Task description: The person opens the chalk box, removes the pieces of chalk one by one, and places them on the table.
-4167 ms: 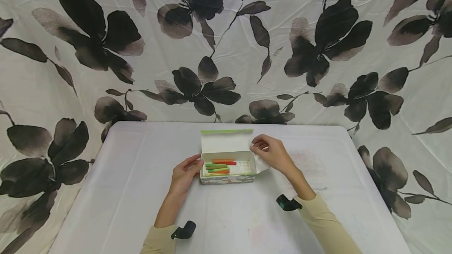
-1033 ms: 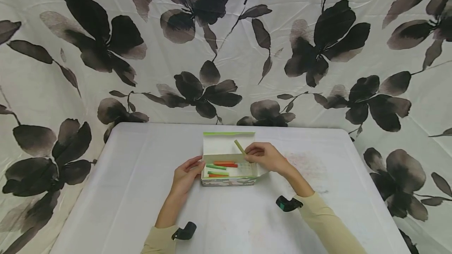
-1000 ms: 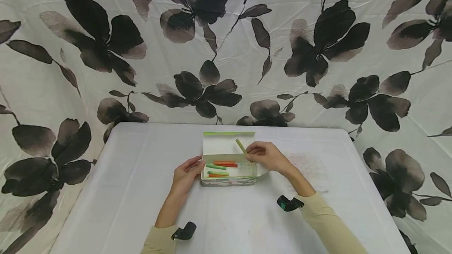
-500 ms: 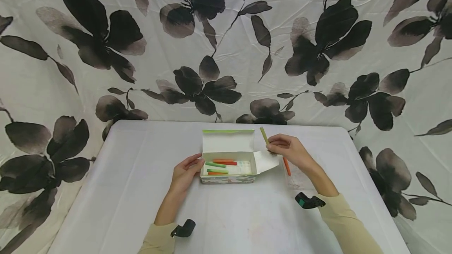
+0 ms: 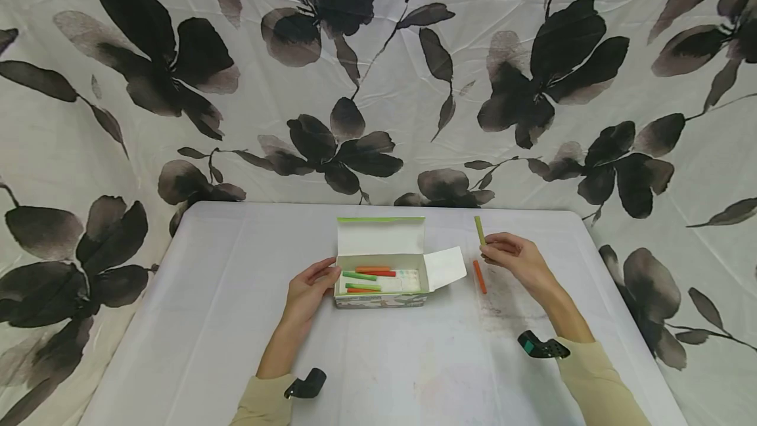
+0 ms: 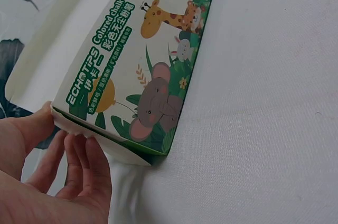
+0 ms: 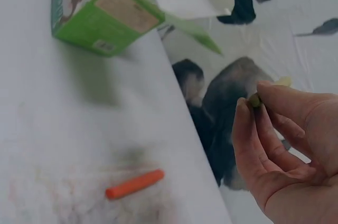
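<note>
Since the earlier frames the olive-green chalk stick (image 5: 480, 230) has been carried out of the chalk box (image 5: 381, 284) and away to the right of it, past the box's open side flap (image 5: 445, 267), and an orange chalk stick (image 5: 480, 276) is now seen lying on the table to the right of that flap. The olive-green stick is pinched at its lower end between the thumb and curled fingertips of the right hand (image 5: 516, 259), well to the right of the box and above the table; its long axis is held nearly upright, with the free end pointing up and slightly away from the box's far edge. In the right wrist view only the stick's end (image 7: 255, 100) is seen between the fingertips (image 7: 244, 115). Just below and left of that hand, between it and the box, the orange stick (image 7: 134, 184) lies flat, its long axis running roughly front to back, nearly parallel to the box's short side. The left hand (image 5: 309, 290) is rested against the left end of the box, with relaxed, nearly straight fingers (image 6: 87, 160) touching that end wall and nothing gripped. Inside the box, green, red and orange sticks (image 5: 367, 277) lie lengthwise along its long side; its lid (image 5: 380, 236) stands open at the back. The box sits on the white table (image 5: 207, 307), behind which a floral cloth (image 5: 177, 84) is hung.
</note>
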`<state>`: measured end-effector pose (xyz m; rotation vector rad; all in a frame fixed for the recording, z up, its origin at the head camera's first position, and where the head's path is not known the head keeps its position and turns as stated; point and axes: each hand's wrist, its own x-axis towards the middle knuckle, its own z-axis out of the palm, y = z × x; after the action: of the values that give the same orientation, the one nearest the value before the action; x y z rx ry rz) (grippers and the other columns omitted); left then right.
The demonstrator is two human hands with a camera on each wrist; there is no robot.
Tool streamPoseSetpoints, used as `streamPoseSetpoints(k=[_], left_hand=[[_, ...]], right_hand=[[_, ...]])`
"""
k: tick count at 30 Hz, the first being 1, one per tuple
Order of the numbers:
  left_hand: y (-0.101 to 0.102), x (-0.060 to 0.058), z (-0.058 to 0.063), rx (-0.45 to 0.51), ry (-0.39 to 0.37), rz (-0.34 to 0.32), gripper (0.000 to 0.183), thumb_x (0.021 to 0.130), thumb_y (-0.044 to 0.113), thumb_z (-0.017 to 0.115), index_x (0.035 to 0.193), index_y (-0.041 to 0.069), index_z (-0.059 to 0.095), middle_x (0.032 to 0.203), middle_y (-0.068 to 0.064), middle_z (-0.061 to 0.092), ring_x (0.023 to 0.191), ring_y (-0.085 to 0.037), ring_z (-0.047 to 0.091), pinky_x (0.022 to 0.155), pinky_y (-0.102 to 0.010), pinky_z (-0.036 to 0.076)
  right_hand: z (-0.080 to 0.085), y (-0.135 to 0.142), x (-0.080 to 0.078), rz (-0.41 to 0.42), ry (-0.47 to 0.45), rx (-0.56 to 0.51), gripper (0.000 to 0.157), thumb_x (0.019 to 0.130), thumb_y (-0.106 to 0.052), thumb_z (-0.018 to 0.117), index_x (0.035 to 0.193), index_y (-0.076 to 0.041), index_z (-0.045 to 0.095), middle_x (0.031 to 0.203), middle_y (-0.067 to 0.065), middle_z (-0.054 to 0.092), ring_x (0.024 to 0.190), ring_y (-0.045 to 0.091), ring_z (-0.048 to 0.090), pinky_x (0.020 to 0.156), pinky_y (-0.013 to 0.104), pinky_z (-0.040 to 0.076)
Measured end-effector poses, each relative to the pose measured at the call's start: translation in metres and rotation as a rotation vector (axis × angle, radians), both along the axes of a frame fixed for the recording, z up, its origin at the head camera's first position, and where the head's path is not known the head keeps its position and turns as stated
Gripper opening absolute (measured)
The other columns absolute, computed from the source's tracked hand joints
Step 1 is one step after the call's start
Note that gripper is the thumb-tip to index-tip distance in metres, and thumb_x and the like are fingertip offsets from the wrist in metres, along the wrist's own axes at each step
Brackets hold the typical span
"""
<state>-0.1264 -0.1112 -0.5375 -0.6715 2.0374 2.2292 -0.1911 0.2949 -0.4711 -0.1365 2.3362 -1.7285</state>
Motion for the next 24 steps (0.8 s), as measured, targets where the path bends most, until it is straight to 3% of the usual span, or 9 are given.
streamPoseSetpoints(k=[6,16,24], left_hand=[[0.003,-0.004,-0.001,0.0,-0.003,0.011,0.046,0.094,0.02,0.078,0.135,0.005,0.065,0.119,-0.01,0.067,0.096,-0.011,0.065,0.076,-0.021,0.055],[0.006,-0.004,0.003,0.005,-0.014,0.019,0.048,0.093,0.021,0.079,0.136,0.005,0.065,0.119,-0.008,0.068,0.095,-0.008,0.064,0.079,-0.02,0.054],[0.003,-0.004,0.002,-0.004,-0.017,0.014,0.046,0.094,0.02,0.078,0.136,0.006,0.065,0.122,-0.011,0.067,0.097,-0.012,0.065,0.079,-0.023,0.055]], right_hand=[[-0.019,0.02,-0.003,-0.048,-0.043,-0.017,0.054,0.1,-0.022,0.071,0.137,0.011,0.053,0.115,0.011,0.072,0.101,0.01,0.071,0.095,0.032,0.056],[-0.055,0.038,0.002,-0.113,-0.087,0.133,0.057,0.098,-0.034,0.073,0.136,0.005,0.058,0.109,0.001,0.075,0.096,-0.001,0.066,0.087,0.018,0.052],[-0.069,0.036,0.01,-0.13,-0.105,0.244,0.052,0.099,-0.033,0.071,0.133,0.004,0.061,0.111,0.008,0.074,0.096,0.004,0.066,0.083,0.014,0.049]])
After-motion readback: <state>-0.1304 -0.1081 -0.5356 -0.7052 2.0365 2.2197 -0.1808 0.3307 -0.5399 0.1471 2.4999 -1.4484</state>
